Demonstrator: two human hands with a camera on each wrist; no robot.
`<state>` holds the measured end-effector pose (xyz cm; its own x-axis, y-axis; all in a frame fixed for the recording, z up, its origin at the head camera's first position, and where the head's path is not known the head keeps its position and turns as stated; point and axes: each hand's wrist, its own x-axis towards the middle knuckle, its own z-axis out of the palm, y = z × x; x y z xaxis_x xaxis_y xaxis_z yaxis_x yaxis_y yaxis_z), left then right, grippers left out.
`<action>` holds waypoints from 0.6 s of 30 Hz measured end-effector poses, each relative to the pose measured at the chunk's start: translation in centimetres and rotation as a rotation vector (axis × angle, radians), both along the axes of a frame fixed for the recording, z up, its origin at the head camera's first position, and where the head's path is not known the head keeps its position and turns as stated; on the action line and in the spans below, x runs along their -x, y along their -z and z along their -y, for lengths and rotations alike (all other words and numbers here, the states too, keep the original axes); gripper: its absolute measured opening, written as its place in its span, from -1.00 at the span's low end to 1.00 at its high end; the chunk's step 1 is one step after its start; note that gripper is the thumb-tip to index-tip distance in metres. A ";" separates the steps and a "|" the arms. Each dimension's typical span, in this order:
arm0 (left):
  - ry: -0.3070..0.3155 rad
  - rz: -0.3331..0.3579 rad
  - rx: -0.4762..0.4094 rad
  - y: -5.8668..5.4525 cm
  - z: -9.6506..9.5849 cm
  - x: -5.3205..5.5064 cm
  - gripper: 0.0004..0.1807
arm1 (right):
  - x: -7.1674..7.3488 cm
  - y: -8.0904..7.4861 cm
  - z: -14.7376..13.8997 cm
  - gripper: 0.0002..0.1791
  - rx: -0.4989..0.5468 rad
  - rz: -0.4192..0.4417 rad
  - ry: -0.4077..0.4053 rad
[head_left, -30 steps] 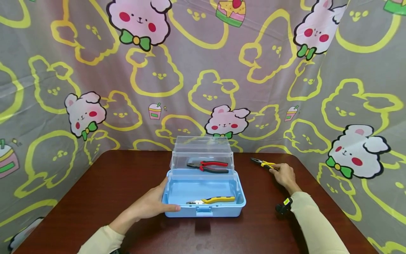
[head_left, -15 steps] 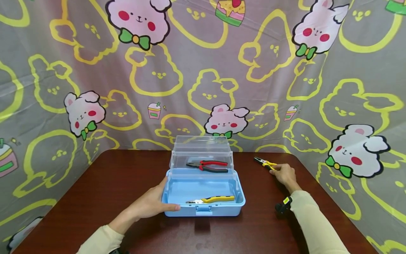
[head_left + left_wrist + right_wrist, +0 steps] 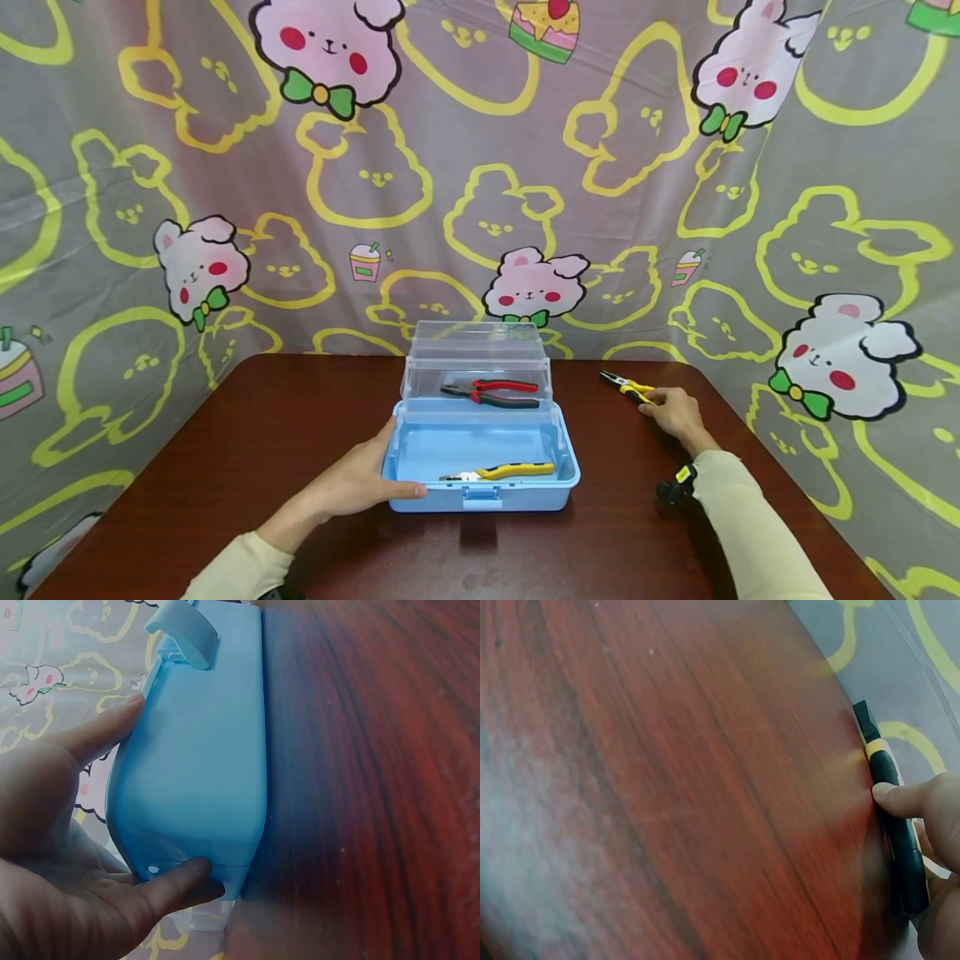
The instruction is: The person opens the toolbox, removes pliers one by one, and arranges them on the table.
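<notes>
My left hand point(image 3: 358, 482) holds the left front corner of a light blue toolbox point(image 3: 540, 498). In the left wrist view its thumb lies along the front rim and other fingers point(image 3: 180, 883) press the side wall. Over at the right, my right hand point(image 3: 677, 415) pinches the handle of yellow-and-black pliers point(image 3: 628, 386), whose jaws point to the far left. The right wrist view shows the pliers' dark handle point(image 3: 900, 840) between thumb and fingers. Inside the toolbox lie yellow-handled pliers point(image 3: 517, 471). Red-and-black pliers point(image 3: 504, 387) show at its clear raised part; whether in or behind it, I cannot tell.
The dark red-brown table point(image 3: 285, 433) carries the toolbox near its middle. Its clear tiered top point(image 3: 480, 342) stands raised at the back. A light blue latch point(image 3: 482, 498) sits on the front. Patterned cloth point(image 3: 465, 133) hangs behind and at both sides.
The pliers in my right hand have shifted slightly to the right and swung a little, then stayed nearly still. My left hand and the toolbox keep their place.
</notes>
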<state>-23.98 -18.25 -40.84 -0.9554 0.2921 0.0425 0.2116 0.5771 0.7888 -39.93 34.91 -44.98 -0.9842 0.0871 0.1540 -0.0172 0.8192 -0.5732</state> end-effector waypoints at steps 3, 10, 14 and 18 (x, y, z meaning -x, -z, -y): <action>0.001 0.005 0.000 0.0 -0.1 0.0 0.44 | -0.1 0.1 -0.2 -0.60 0.019 -0.004 -0.008; 0.017 -0.002 -0.018 0.0 0.0 0.1 0.42 | -0.3 0.3 -0.5 -0.59 0.062 -0.040 -0.021; 0.026 -0.011 -0.018 0.0 0.0 0.1 0.41 | -0.4 0.2 -0.3 -0.58 0.060 -0.073 -0.033; 0.013 -0.006 0.001 0.0 0.0 0.0 0.42 | -0.5 -0.2 0.1 -0.58 0.057 -0.105 -0.046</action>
